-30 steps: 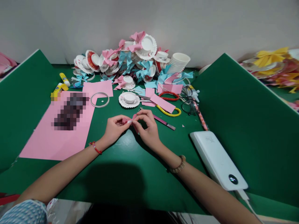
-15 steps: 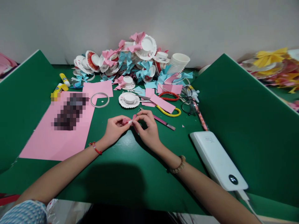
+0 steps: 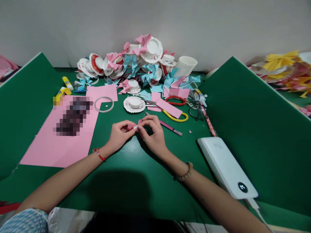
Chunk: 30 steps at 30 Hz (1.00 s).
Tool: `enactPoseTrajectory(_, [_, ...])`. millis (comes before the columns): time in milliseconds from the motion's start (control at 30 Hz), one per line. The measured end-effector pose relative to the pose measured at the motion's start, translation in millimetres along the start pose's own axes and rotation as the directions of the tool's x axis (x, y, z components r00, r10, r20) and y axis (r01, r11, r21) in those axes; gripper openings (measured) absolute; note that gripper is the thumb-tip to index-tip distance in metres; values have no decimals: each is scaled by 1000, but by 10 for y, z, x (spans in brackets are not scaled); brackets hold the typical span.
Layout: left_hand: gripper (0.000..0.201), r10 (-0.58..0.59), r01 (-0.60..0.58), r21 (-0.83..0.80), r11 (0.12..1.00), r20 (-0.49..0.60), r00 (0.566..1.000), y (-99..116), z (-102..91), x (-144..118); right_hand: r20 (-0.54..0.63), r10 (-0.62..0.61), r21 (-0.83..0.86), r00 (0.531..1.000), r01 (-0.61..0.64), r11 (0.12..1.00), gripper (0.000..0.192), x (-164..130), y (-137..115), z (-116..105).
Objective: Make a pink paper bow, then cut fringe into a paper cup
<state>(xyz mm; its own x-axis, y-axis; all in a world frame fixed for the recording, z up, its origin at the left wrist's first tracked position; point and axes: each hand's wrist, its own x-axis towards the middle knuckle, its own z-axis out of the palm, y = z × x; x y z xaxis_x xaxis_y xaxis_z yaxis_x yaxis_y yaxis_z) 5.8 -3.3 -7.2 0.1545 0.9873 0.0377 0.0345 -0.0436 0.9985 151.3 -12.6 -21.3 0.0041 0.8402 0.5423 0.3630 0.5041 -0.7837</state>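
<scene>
A pixelated dark patch covers part of the large pink paper sheet (image 3: 48,142) at the left, so whatever lies there cannot be made out. The small folded pink paper piece (image 3: 135,125) is mostly hidden behind fingertips; only a pink fold and a pale tip show, and its exact shape is hard to tell. It sits just above the green counter (image 3: 126,181), in the middle, between both hands. The white power bank (image 3: 225,166) at the right has its cable cut off near the lower edge.

The left hand (image 3: 119,133) is curled nearly closed, thumb and forefinger pinched on the left end of the paper piece. The right hand (image 3: 153,131) is likewise closed in a pinch on the right end, the remaining fingers bent under, and the fingertips of the two hands touch.

Just behind the right hand lies a slim pink craft knife (image 3: 167,125); beyond it are yellow-handled scissors (image 3: 176,116) under a pink paper strip (image 3: 169,107), and a white fluted paper cup ornament (image 3: 134,104). A clear tape ring (image 3: 104,104) rests near the pink sheet's far corner.
</scene>
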Motion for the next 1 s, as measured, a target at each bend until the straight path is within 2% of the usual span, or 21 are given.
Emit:
enactPoseTrajectory(533, [14, 77, -78, 26, 997, 38, 996, 16, 15, -21, -27, 34, 9, 999, -34, 999, 10, -4, -17, -20])
enactPoseTrajectory(700, [16, 48, -48, 5, 999, 51, 998, -6, 3, -24, -32, 73, 32, 997, -72, 997, 11, -10, -16, -20])
enactPoseTrajectory(900, [13, 82, -83, 22, 996, 61, 995, -16, -18, -31, -50, 144, 97, 988, -138, 986, 13, -26, 8, -18])
enactPoseTrajectory(1000, [12, 71, -73, 26, 997, 69, 995, -21, -20, -31, -67, 155, 122, 986, -146, 982, 20, -19, 37, -20])
